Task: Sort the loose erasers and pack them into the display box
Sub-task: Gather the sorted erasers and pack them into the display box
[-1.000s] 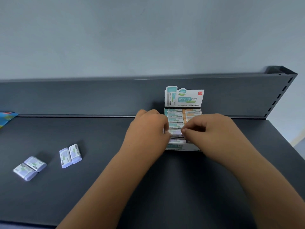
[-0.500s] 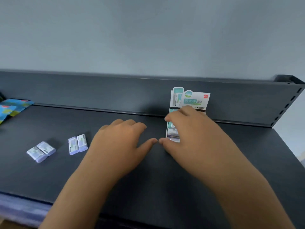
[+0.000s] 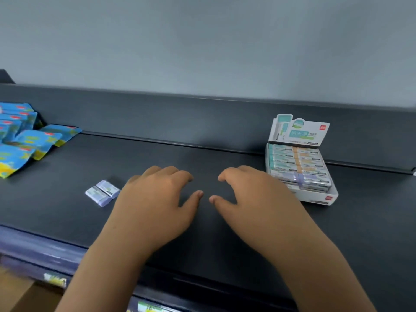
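The white display box (image 3: 324, 198) stands at the right of the dark shelf, its printed flap up. Rows of teal, orange and purple erasers fill it. Two loose purple erasers (image 3: 102, 192) lie side by side left of my left hand (image 3: 157, 199). That hand hovers palm down over the shelf, fingers loosely spread, holding nothing; it may hide other erasers. My right hand (image 3: 249, 197) hovers beside it, fingers loosely curled, empty, just left of the box. The two thumbs nearly meet.
A pile of blue and yellow packets (image 3: 24, 136) lies at the far left against the shelf's back wall (image 3: 202, 122). The shelf's front edge (image 3: 45, 251) carries a price strip.
Both hands have left the display box and moved left. My right hand let go of the erasers in the box. The view has swung left, so the box now sits at the right.
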Available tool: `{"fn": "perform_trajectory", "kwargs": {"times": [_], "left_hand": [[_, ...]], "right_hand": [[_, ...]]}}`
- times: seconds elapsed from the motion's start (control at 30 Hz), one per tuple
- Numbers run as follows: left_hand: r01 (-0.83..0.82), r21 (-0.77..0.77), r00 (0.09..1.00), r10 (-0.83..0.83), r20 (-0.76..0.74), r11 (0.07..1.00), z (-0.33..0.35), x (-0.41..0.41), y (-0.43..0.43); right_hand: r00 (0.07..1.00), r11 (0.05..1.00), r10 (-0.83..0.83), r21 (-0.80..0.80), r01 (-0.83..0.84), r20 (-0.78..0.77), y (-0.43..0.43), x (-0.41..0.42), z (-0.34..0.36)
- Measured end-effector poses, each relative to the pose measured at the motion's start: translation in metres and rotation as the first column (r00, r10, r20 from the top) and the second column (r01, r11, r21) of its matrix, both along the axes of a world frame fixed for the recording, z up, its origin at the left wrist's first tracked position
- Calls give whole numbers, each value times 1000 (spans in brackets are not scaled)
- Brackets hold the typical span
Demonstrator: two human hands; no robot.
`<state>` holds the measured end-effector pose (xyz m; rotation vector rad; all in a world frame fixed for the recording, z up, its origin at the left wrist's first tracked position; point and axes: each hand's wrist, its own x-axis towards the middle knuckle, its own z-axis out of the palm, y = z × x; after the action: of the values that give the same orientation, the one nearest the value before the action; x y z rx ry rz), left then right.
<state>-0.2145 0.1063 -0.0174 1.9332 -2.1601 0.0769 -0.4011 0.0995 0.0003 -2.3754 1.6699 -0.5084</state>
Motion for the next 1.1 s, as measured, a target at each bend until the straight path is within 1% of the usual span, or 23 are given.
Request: {"fn": "perform_trajectory", "kwargs": {"times": [0.13, 0.2, 0.33, 0.47, 0.57, 0.67, 0.8, 0.9, 1.0, 1.1], "left_hand": [[8, -36, 999, -10, -34, 999, -1, 58, -5], [17, -30, 999, -19, -50, 999, 2, 93, -10], [38, -27, 991, -41, -130, 999, 0, 163, -18], [57, 50, 985, -48, -168, 997, -6, 205, -19], [92, 89, 977, -72, -201, 992, -13, 221, -20], [123, 122, 970, -93, -224, 985, -16, 225, -22], [160, 131, 963, -126, -238, 978, -16, 224, -24], [219, 141, 944, -173, -281, 965, -19, 224, -27], [266, 168, 934, -211, -288, 949, -21, 225, -34], [324, 165, 925, -275, -263, 932, -22, 229, -42]], "right_hand": [[998, 999, -52, -2, 53, 47, -2, 56, -6], [994, 996, -84, -15, 85, 72, -4, 92, -10], [989, 993, -113, -4, 114, 90, -5, 162, -17], [986, 989, -147, -10, 148, 77, -9, 198, -21], [979, 982, -188, -2, 189, 81, -10, 209, -22], [971, 971, -237, -32, 238, 42, -15, 213, -25], [957, 957, -289, -20, 289, -2, -19, 209, -27], [945, 945, -328, -15, 328, -16, -24, 207, -30], [928, 928, -371, 18, 371, -29, -29, 210, -31], [906, 906, -418, 33, 421, -68, -33, 214, -29]]}}
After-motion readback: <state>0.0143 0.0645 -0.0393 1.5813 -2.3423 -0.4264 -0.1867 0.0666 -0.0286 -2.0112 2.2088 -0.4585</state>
